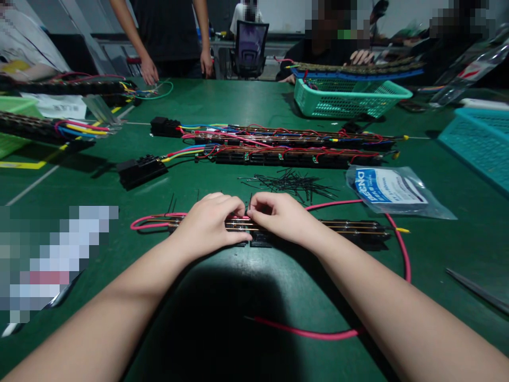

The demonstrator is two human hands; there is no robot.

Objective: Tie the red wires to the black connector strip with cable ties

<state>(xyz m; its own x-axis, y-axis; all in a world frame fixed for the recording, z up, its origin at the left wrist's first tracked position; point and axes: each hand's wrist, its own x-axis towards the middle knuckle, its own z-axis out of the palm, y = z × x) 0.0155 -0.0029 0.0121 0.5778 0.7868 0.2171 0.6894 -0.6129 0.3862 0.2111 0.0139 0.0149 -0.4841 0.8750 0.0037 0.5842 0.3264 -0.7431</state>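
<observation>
A long black strip assembly (350, 228) with copper-coloured rods lies across the table in front of me. My left hand (210, 220) spans its middle, thumb on the near side and fingers on the far side, by the red cable. My right hand (280, 215) is closed in a pinch beside the left fingertips, around a thin black cable tie (250, 202) that sticks up there. The red cable (149, 220) loops out past the strip's left end. Its other length curves round on the right to a bare end near me. More black ties stand up along the strip's left part.
A pile of loose cable ties (296, 183) and a clear labelled bag (397, 191) lie beyond the strip. Two wired strips (294, 155) sit farther back. Baskets, including a green one (350, 101), stand around. Tweezers (477, 292) lie at right. People are across the table.
</observation>
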